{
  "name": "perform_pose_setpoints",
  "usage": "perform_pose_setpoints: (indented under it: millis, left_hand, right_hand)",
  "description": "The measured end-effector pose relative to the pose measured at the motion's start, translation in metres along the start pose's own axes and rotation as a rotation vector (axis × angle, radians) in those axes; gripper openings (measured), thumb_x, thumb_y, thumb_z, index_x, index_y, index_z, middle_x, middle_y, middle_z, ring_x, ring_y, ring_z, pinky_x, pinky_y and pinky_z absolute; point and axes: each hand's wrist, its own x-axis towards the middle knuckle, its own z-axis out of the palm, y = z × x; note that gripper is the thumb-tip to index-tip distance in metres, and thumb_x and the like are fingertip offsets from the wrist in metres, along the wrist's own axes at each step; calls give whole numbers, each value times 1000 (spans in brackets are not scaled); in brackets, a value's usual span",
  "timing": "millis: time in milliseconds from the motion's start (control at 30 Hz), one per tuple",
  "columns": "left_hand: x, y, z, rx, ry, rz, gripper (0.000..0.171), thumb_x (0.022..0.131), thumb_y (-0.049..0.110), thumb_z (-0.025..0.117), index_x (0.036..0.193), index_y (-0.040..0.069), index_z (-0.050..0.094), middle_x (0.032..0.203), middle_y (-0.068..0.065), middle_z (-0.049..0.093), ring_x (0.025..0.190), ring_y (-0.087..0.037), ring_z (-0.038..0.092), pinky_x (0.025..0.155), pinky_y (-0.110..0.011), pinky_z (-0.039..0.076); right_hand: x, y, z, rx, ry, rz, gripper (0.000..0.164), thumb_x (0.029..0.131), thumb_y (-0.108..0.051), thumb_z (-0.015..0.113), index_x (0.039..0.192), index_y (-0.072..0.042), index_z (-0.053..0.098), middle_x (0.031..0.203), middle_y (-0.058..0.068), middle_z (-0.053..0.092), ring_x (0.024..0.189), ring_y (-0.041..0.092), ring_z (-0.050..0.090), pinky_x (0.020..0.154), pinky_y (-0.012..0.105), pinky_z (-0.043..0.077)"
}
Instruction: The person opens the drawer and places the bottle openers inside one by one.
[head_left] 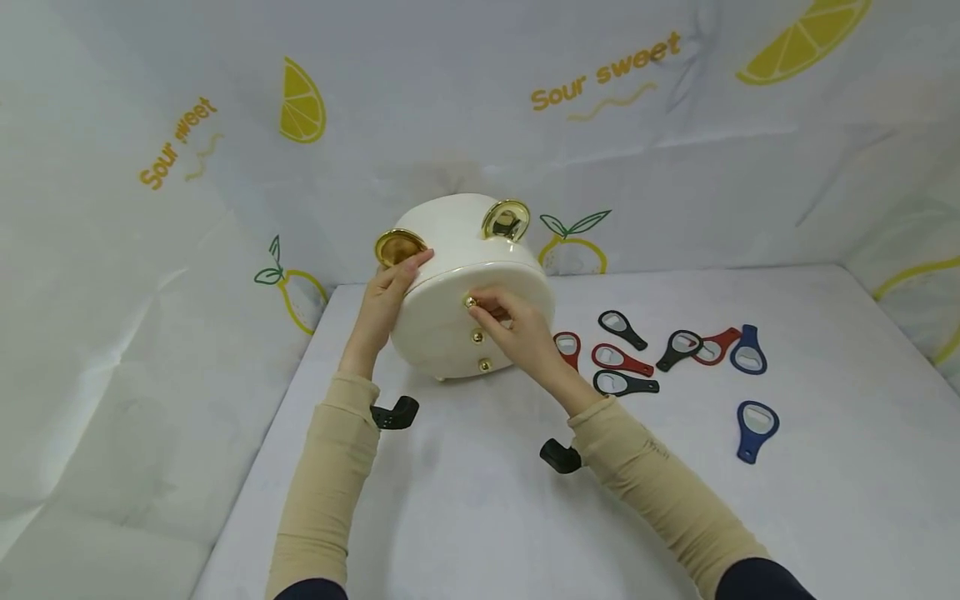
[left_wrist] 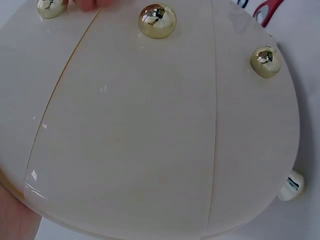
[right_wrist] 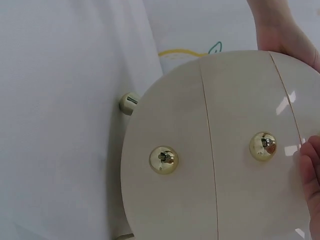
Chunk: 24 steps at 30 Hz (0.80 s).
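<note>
A glossy white rounded drawer box [head_left: 438, 321] with two gold ears [head_left: 506, 220] is tilted on the table, its front facing me. Three round gold knobs run down this front; the middle knob [right_wrist: 263, 146] and the bottom knob [right_wrist: 163, 159] are uncovered. My left hand [head_left: 388, 300] holds the box's left side, fingers below the left gold ear [head_left: 397, 247]. With thumb and fingers, my right hand [head_left: 517, 329] pinches the top knob [head_left: 470, 302]. Seams between the drawers show in both wrist views. A gold foot [left_wrist: 291, 186] sticks out underneath.
Right of the box lie several flat handled pieces that look like bottle openers: black [head_left: 622, 329], red [head_left: 621, 359] and blue [head_left: 757, 432]. Some overlap. A white wall sheet [head_left: 450, 108] printed with lemons rises behind the white table [head_left: 480, 500].
</note>
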Motion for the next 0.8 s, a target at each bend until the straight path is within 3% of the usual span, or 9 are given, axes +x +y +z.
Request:
perform_pose_setpoints:
  millis: [167,267,533,667,800]
  left_hand:
    - [-1,1,1,5,-9,-1,38,94,40,51,126,21,59,139,0,46,129,-15,29,106,-44,27]
    - [-2,1,0,6,-20,-1,40,91,39,57,128,22,58,139,-3,42,127,-16,30,105,-44,28]
    - [-1,-3,0,-9,-18,-13,60,72,56,70,125,30,60,141,-4,37,126,-20,31,103,-46,32]
    - [0,-4,1,1,-12,-20,58,72,57,69,124,31,61,141,-4,37,126,-20,31,103,-45,31]
    - [0,-3,0,23,0,-23,58,74,57,67,125,30,60,142,-5,36,126,-20,31,103,-45,31]
  right_hand:
    - [-2,3,3,-121,-2,-76,23,91,-11,60,111,-1,58,91,11,66,78,17,63,69,24,53]
    - [-2,2,4,-156,-10,-70,24,92,-13,58,114,-2,56,92,9,65,81,16,63,71,25,53]
    - [-8,1,9,8,30,71,27,93,-15,57,114,-3,47,89,11,65,77,16,60,65,20,48]
    - [-15,7,11,62,63,131,25,91,-14,59,110,-2,49,88,13,65,74,17,59,64,18,46]
    - [-23,16,12,33,47,167,21,90,-10,61,107,-1,54,87,12,66,73,16,59,64,18,47]
